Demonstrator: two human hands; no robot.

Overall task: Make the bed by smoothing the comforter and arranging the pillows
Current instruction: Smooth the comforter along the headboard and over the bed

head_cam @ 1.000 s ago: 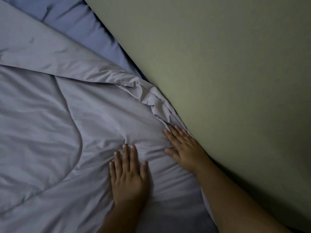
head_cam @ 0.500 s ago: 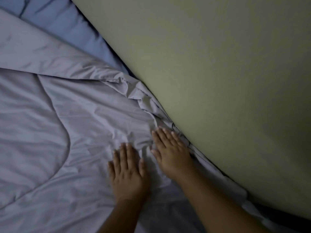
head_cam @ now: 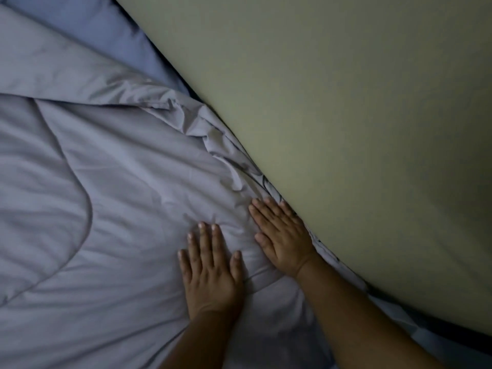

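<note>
Dim light; we look down along the wall [head_cam: 359, 129]. The left hand [head_cam: 211, 275] lies flat, palm down, on the comforter [head_cam: 119, 198]: fingers straight and close together, pointing up-frame, thumb set off to the right. It holds nothing, only presses the cloth. The right hand [head_cam: 283, 237] is just beside it, higher and nearer the wall, also flat and palm down, fingers straight and angled up-left, thumb toward the left hand. The hands are near but apart, with a puffed ridge of comforter between them. The left forearm rises from the bottom edge; the right runs in from the lower right, along the wall line.

The grey comforter covers most of the left and centre of the view. Its edge is bunched in tight folds against the wall, just above the right hand. Beyond its upper fold a blue sheet [head_cam: 106, 33] shows, up to the top edge.

Hard to make out: both palms are hidden under the hands. The right hand's little finger sits at the dark gap by the wall; we cannot tell whether it touches the wall. A pale strip [head_cam: 262, 182] with dark lines shows at that gap; comforter underside or other cloth, we cannot tell. Both arms are cut off by the bottom edge, and the lower right corner is too dark to read.
</note>
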